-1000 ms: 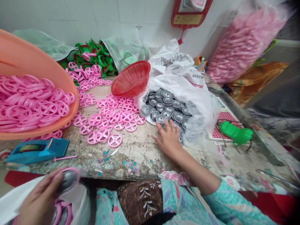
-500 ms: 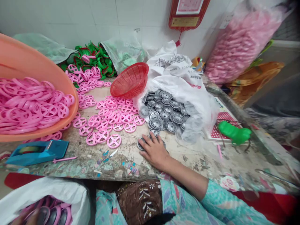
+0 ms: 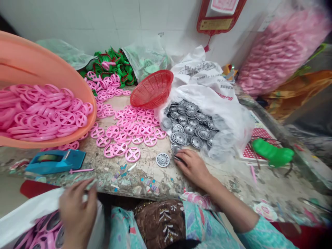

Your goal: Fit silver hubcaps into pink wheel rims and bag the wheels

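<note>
My right hand point(image 3: 193, 168) grips a grey disc point(image 3: 179, 158), seen edge-on under its fingers, at the front of the heap of grey discs point(image 3: 190, 128). Another grey disc point(image 3: 163, 159) lies face up on the worktable, left of that hand. My left hand point(image 3: 77, 209), slightly blurred, hovers over the rim of a white sack point(image 3: 33, 207), its fingers apart and nothing seen in them. Inside the sack are pink rings with grey centres point(image 3: 49, 226). Pink spoked rings point(image 3: 132, 154) are spread over the middle of the table.
An orange basin point(image 3: 64, 72) of pink rings leans at the left, behind a blue tape dispenser point(image 3: 55, 160). A red basket point(image 3: 153, 88) stands beside a white plastic bag point(image 3: 223, 103). Green parts point(image 3: 116, 62) lie at the back; a green object point(image 3: 272, 151) is at right.
My left hand has risen out of the sack. My right hand has shifted right and gripped a grey disc, leaving another uncovered on the table. The view has swung slightly left.
</note>
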Demonstrator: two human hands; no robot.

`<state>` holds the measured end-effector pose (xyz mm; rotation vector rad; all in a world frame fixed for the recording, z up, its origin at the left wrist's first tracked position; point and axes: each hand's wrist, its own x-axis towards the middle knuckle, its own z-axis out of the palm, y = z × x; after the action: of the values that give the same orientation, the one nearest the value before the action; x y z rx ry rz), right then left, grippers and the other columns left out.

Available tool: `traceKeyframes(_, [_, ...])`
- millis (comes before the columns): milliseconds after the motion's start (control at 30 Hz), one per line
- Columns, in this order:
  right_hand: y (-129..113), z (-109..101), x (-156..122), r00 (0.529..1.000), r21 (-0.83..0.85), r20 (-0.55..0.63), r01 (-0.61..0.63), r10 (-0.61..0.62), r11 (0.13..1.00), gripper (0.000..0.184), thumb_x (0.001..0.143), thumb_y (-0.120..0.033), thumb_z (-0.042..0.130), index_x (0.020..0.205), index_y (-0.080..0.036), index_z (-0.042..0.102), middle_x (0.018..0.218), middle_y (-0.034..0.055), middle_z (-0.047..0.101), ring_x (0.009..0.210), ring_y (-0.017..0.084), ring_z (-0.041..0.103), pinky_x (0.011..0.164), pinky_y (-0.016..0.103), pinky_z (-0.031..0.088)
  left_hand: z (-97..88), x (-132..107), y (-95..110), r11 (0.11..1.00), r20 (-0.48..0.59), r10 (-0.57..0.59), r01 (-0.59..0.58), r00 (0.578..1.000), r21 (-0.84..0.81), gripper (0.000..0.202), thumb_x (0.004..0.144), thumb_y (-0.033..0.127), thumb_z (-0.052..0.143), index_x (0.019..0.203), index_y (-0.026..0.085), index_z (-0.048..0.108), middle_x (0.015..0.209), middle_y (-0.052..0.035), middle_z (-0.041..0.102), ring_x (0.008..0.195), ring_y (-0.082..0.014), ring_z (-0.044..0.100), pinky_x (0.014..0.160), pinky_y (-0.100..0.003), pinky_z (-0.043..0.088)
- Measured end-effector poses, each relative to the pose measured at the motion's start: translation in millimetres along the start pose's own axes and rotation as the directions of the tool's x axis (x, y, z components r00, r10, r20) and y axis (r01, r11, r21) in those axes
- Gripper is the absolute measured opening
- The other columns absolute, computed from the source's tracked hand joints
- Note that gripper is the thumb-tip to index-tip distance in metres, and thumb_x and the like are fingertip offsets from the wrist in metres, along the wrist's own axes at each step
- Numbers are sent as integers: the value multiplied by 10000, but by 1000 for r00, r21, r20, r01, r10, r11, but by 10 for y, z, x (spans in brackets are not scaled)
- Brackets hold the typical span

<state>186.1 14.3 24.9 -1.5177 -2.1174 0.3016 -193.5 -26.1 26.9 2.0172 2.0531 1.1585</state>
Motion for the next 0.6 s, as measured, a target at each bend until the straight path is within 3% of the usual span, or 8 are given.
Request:
traceKeyframes(133, [-38, -76, 22, 994, 197, -83, -58, 76, 979, 214, 890, -315, 509, 956, -213, 685, 1034, 100, 640, 997, 235, 559, 896, 417, 428, 533, 164, 369, 923, 161, 344, -364, 925, 125, 229, 823, 216, 521, 997, 192, 669, 1008, -131, 589, 978, -289, 524, 866, -445, 398])
traceKeyframes(200, [-39, -135, 39, 989, 411, -55, -100, 135, 906, 192, 864, -336, 553, 913, -218, 697, 1009, 82, 647, 973, 217, 572, 871, 384, 443, 705, 262, 541, 895, 228, 366, -408, 902, 181, 266, 838, 239, 498, 1043, 184, 657, 1074, -160, 568, 1019, -316, 496, 859, -457, 399])
traceKeyframes(300, [68, -241, 62, 953, 671, 22, -237, 301, 703, 196, 784, -387, 641, 839, -209, 702, 887, 46, 669, 832, 186, 598, 749, 324, 474, 843, 394, 655, 889, 317, 301, -385, 899, 247, 257, 842, 291, 496, 994, 170, 664, 1029, -167, 577, 962, -328, 498, 796, -449, 413])
traceKeyframes(367, [219, -322, 71, 859, 760, -28, -313, 511, 569, 235, 699, -409, 708, 795, -195, 692, 759, 15, 660, 674, 148, 568, 605, 265, 451, 879, 448, 649, 905, 361, 262, -358, 895, 230, 223, 838, 301, 502, 920, 178, 670, 939, -140, 592, 890, -316, 508, 756, -433, 407])
traceKeyframes(433, [384, -404, 72, 679, 844, -151, -291, 719, 451, 286, 613, -417, 759, 746, -182, 664, 657, -19, 619, 551, 107, 493, 489, 218, 378, 892, 467, 620, 930, 375, 245, -326, 894, 168, 200, 839, 284, 492, 856, 184, 664, 893, -124, 594, 858, -310, 504, 746, -432, 391])
traceKeyframes(500, [493, -474, 65, 515, 910, -206, -211, 832, 356, 325, 550, -411, 788, 711, -177, 629, 610, -44, 577, 488, 79, 431, 422, 192, 306, 900, 460, 596, 950, 367, 239, -294, 899, 103, 200, 843, 256, 468, 807, 182, 651, 891, -127, 593, 860, -310, 498, 759, -438, 378])
traceKeyframes(533, [511, -497, 60, 475, 928, -207, -182, 855, 326, 339, 530, -401, 800, 709, -175, 620, 600, -53, 564, 469, 68, 411, 403, 185, 280, 905, 453, 588, 957, 361, 235, -279, 902, 74, 202, 844, 240, 456, 798, 178, 642, 891, -129, 591, 861, -308, 496, 768, -440, 374])
traceKeyframes(600, [475, -513, 51, 487, 941, -174, -174, 856, 291, 361, 514, -376, 816, 738, -172, 620, 592, -63, 554, 440, 53, 393, 382, 176, 255, 918, 441, 576, 968, 353, 228, -250, 907, 18, 193, 842, 219, 443, 791, 174, 624, 883, -127, 585, 862, -298, 495, 791, -438, 373])
